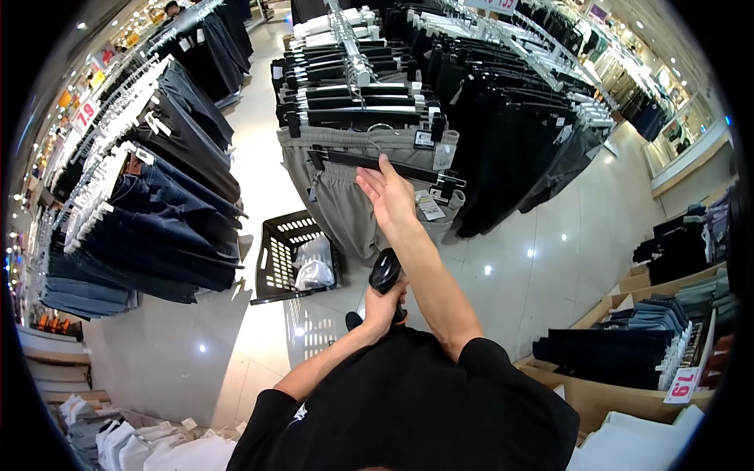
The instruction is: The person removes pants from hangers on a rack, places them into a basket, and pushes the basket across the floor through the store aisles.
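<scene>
My left hand [381, 308] is wrapped round a black handheld device [385, 272], which looks like a scanner, low in front of my body. Further out, my right hand [386, 194] has its fingers stretched out against the front of grey trousers [343, 206]. Its upper fingertip overlaps the black clip hanger [369, 163] that carries them; whether it presses on the bar is unclear. A white tag [430, 206] hangs on the trousers, right of my hand. Behind them, another grey pair [408, 138] hangs on the rail.
A black basket [271, 263] with plastic-wrapped items stands on the floor, left of the grey trousers. Dark trousers [169, 208] hang on a left rack, black ones [503, 157] on a right rack. Folded clothes [620, 345] fill wooden bins at the lower right. A person [172, 9] is far back.
</scene>
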Demonstrator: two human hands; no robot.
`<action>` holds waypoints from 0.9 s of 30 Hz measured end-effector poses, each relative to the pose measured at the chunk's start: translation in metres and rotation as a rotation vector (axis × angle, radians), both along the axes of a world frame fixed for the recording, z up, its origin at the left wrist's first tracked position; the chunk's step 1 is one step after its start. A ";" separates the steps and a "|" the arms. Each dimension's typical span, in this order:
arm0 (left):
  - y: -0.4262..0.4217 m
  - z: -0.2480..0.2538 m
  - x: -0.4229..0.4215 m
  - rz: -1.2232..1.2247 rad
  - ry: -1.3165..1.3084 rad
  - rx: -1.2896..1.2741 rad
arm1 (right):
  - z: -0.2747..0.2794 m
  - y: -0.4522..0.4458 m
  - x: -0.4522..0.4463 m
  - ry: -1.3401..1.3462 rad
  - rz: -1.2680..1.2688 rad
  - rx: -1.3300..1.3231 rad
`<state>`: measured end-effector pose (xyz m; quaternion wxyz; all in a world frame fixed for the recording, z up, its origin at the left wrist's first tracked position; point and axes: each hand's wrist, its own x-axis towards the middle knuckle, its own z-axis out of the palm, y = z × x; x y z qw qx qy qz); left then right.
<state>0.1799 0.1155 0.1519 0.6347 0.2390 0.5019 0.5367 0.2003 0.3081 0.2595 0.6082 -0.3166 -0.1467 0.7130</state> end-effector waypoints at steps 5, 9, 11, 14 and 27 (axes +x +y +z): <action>-0.001 -0.002 -0.011 0.017 0.005 -0.009 | 0.030 0.018 -0.007 -0.076 0.118 0.056; 0.001 -0.005 -0.017 0.059 -0.003 0.015 | 0.045 0.039 -0.009 -0.138 0.130 0.136; 0.002 -0.004 -0.021 0.067 0.013 0.026 | 0.052 0.050 -0.005 -0.154 0.131 0.157; 0.002 -0.007 -0.024 0.073 -0.002 0.040 | 0.058 0.063 0.001 -0.159 0.171 0.175; 0.008 -0.014 -0.032 0.091 -0.006 0.010 | 0.060 0.092 -0.003 -0.212 0.250 0.185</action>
